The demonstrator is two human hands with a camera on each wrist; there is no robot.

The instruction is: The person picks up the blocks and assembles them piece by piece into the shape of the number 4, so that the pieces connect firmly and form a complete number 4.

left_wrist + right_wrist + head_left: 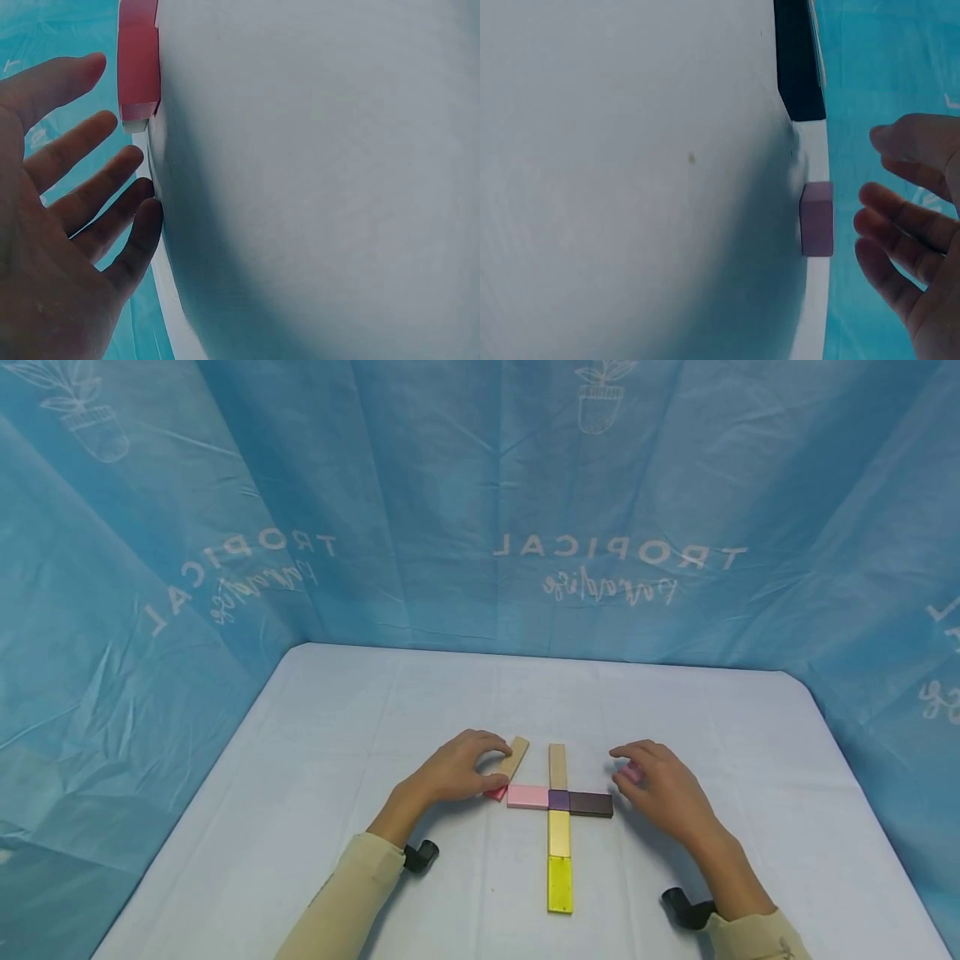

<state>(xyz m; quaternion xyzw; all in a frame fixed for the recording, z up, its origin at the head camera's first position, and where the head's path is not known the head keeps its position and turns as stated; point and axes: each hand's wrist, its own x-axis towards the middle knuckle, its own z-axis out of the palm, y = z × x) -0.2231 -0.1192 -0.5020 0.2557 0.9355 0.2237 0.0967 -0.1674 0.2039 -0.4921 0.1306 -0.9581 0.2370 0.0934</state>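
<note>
My left hand (pixel 463 768) hovers around a slanted natural-wood block (pixel 517 752) and a red block (pixel 495 793); its spread fingers hold nothing in the left wrist view, where the red block (pixel 139 67) lies beyond the thumb. On the right, my right hand (pixel 663 787) is loosely bent over a mauve block (pixel 632 772). The right wrist view shows that mauve block (pixel 817 219) on the table, apart from the fingertips. Between the hands lies a cross of flat blocks: wood (pixel 557 766), pink (pixel 528 797), purple (pixel 558 800), dark brown (pixel 591 804), pale yellow (pixel 558 833) and bright yellow (pixel 559 885).
A white cloth covers the table (pixel 360 718). Blue printed curtains (pixel 450 485) hang behind and at both sides. Each wrist carries a black camera mount, one at the left wrist (pixel 422 857) and one at the right wrist (pixel 686 910).
</note>
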